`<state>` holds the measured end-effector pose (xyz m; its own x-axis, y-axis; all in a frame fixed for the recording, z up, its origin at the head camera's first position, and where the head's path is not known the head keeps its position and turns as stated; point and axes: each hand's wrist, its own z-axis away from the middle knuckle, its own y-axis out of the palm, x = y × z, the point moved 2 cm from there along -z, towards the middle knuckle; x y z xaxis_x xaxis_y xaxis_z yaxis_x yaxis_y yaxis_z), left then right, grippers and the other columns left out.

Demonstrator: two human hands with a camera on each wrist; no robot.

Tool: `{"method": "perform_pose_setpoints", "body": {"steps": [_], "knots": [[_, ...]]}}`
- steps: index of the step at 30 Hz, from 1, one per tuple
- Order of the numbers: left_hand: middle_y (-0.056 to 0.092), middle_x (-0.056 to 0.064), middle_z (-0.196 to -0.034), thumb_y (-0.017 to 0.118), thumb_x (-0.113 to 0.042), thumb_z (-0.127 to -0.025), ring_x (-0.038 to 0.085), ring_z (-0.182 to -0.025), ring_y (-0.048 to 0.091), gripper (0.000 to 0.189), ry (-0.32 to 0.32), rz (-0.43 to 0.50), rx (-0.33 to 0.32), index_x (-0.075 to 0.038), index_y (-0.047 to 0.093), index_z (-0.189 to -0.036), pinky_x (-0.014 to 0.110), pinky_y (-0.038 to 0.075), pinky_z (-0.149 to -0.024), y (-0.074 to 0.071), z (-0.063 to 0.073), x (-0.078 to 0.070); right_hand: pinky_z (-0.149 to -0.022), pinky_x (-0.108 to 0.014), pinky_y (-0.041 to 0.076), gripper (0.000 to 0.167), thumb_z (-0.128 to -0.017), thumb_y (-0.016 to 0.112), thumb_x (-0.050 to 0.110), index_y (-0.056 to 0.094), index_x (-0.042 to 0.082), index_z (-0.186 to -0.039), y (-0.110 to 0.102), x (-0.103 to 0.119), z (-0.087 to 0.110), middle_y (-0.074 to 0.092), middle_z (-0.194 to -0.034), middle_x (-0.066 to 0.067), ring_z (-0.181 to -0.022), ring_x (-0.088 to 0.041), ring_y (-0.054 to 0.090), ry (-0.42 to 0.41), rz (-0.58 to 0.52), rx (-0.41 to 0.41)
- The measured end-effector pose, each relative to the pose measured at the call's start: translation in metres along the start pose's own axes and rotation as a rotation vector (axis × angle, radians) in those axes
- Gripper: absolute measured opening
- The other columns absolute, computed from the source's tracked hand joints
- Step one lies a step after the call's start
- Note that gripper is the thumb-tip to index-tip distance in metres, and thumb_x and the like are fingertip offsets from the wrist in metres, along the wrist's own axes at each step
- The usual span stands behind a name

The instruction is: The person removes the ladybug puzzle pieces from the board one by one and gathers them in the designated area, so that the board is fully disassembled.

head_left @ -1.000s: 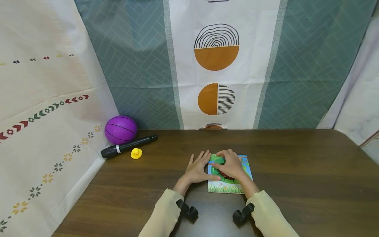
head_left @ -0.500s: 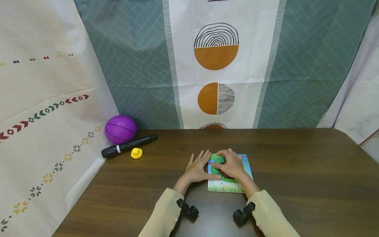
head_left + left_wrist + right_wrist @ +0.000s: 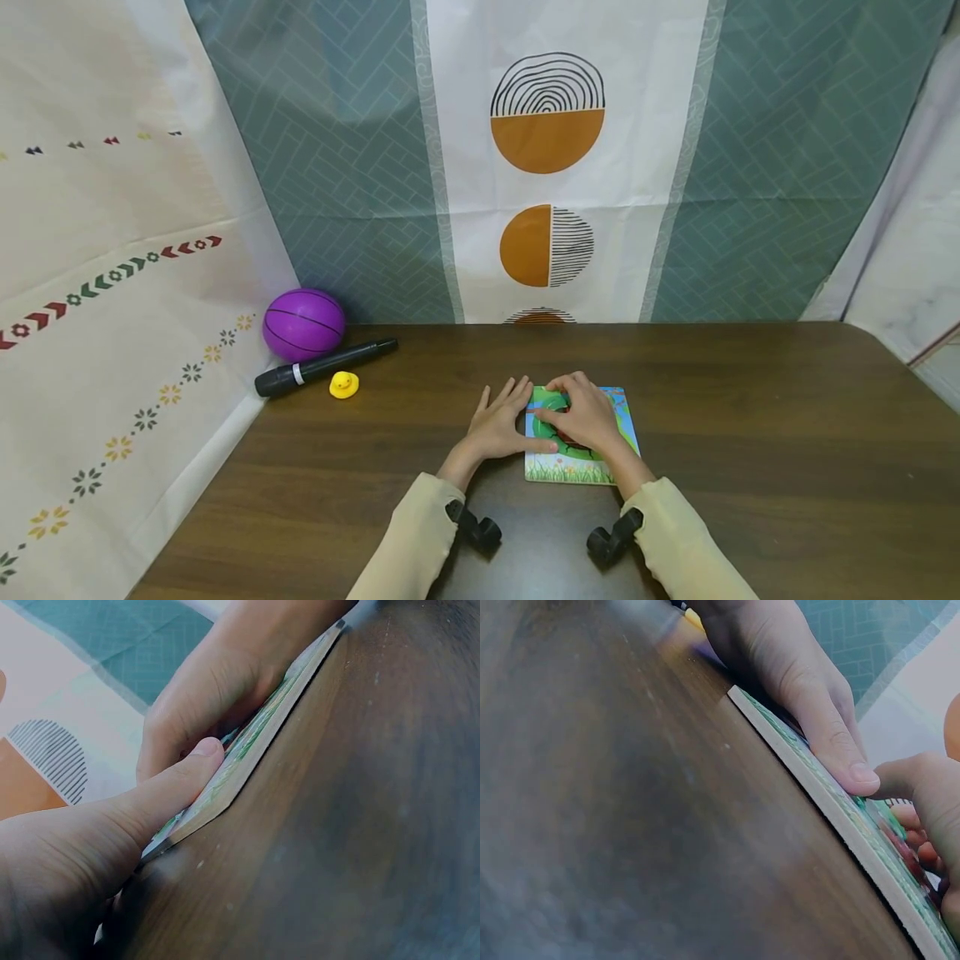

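Observation:
A square picture puzzle board (image 3: 566, 473) lies flat on the brown table, printed with grass, flowers and blue sky. My left hand (image 3: 495, 429) lies along its left side, fingers spread, the thumb (image 3: 196, 761) stretched across the board's surface. Over the upper middle of the board, my right hand (image 3: 588, 412) bends its thumb and fingers around a green and dark red puzzle piece (image 3: 555, 403). Its palm and wrist hide much of the picture. In the right wrist view, curled fingers (image 3: 928, 855) rest close over the red part, near the left thumb.
Toward the back left are a purple ball (image 3: 303, 325), a black flashlight-like stick (image 3: 326, 367) and a yellow rubber duck (image 3: 344, 385). A patterned white cloth (image 3: 135, 333) borders the left side of the table (image 3: 750, 450). Behind it hangs a green and white curtain (image 3: 360, 167).
The head view has shifted very slightly. Both hands and the puzzle board keep practically the same place and pose.

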<state>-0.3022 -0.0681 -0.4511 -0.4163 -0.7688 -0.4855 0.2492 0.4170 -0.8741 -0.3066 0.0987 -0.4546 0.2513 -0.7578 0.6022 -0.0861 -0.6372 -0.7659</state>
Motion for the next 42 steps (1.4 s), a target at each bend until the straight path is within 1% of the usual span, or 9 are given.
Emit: {"method": "perform_pose_setpoints", "body": {"steps": [3,8,14,19,22,26,32,35,42], "knots": [[0.013,0.002,-0.165,0.07,-0.06,-0.081,0.023,-0.155,0.006,0.103,-0.001,0.001,0.001,-0.013,0.019,-0.157,0.057,-0.005,-0.123,0.0,0.0001,0.0005,-0.087,-0.05,0.05,0.039,-0.085,0.074,0.035,0.066,0.014,-0.117,-0.0002,-0.0003,0.0006,0.06,-0.122,-0.008,-0.105,-0.03,0.061,-0.01,-0.001,-0.011],[0.012,0.002,-0.166,0.07,-0.059,-0.081,0.023,-0.155,0.005,0.103,-0.002,0.007,0.005,-0.013,0.018,-0.157,0.057,-0.005,-0.123,0.0001,-0.0002,0.0009,-0.085,-0.049,0.051,0.038,-0.083,0.07,0.03,0.066,0.016,-0.117,-0.0012,-0.0009,0.0014,0.062,-0.126,-0.006,-0.105,-0.029,0.061,-0.001,0.002,-0.007],[0.012,0.002,-0.166,0.07,-0.059,-0.081,0.023,-0.155,0.005,0.103,-0.004,0.008,0.006,-0.013,0.018,-0.157,0.057,-0.005,-0.123,0.0006,-0.0004,0.0009,-0.069,-0.034,0.047,0.04,-0.081,0.066,0.029,0.063,0.017,-0.119,-0.0024,-0.0001,0.0005,0.063,-0.118,-0.003,-0.083,-0.018,0.058,0.022,0.007,0.0],[0.013,0.002,-0.166,0.071,-0.059,-0.081,0.024,-0.155,0.006,0.104,-0.004,0.006,0.003,-0.012,0.019,-0.157,0.057,-0.005,-0.123,-0.0001,0.0001,0.0008,-0.059,-0.027,0.037,0.039,-0.08,0.066,0.026,0.063,0.017,-0.117,-0.0026,0.0,0.0002,0.059,-0.097,-0.003,-0.069,-0.013,0.048,0.031,-0.02,-0.003],[0.013,0.002,-0.165,0.071,-0.059,-0.08,0.024,-0.155,0.006,0.104,-0.006,0.005,0.002,-0.012,0.019,-0.157,0.057,-0.004,-0.123,-0.0004,0.0003,0.0007,-0.058,-0.027,0.036,0.038,-0.079,0.066,0.023,0.062,0.017,-0.116,-0.0022,-0.001,0.0,0.056,-0.091,-0.003,-0.071,-0.014,0.049,0.033,-0.057,-0.004],[0.013,0.002,-0.165,0.07,-0.06,-0.08,0.023,-0.155,0.006,0.104,-0.008,0.001,0.005,-0.012,0.019,-0.157,0.057,-0.005,-0.123,-0.0009,-0.0001,-0.0001,-0.061,-0.028,0.039,0.037,-0.079,0.066,0.02,0.06,0.018,-0.116,-0.0022,-0.0025,0.0,0.058,-0.096,-0.003,-0.078,-0.014,0.053,0.029,-0.109,0.001],[0.013,0.002,-0.166,0.07,-0.059,-0.081,0.023,-0.155,0.005,0.103,-0.015,0.008,0.011,-0.012,0.019,-0.157,0.057,-0.005,-0.123,-0.0019,0.0003,-0.0012,-0.053,-0.026,0.034,0.04,-0.082,0.065,0.015,0.058,0.018,-0.121,-0.0028,-0.0022,0.0011,0.06,-0.088,-0.005,-0.064,-0.013,0.048,0.006,-0.203,0.041],[0.012,0.002,-0.166,0.07,-0.059,-0.081,0.023,-0.155,0.005,0.103,-0.016,0.011,0.015,-0.011,0.019,-0.157,0.057,-0.006,-0.123,-0.0021,0.0005,-0.0014,-0.054,-0.025,0.036,0.041,-0.084,0.066,0.013,0.057,0.018,-0.124,-0.0031,-0.0017,0.0013,0.063,-0.093,-0.004,-0.07,-0.012,0.051,-0.013,-0.239,0.042],[0.012,0.003,-0.166,0.07,-0.058,-0.081,0.023,-0.155,0.005,0.102,-0.014,0.014,0.018,-0.012,0.019,-0.157,0.057,-0.005,-0.123,-0.0024,0.0011,-0.002,-0.066,-0.028,0.045,0.042,-0.089,0.067,0.011,0.057,0.015,-0.129,-0.0045,-0.0011,0.002,0.066,-0.102,-0.007,-0.088,-0.019,0.061,-0.014,-0.325,0.02]]}}
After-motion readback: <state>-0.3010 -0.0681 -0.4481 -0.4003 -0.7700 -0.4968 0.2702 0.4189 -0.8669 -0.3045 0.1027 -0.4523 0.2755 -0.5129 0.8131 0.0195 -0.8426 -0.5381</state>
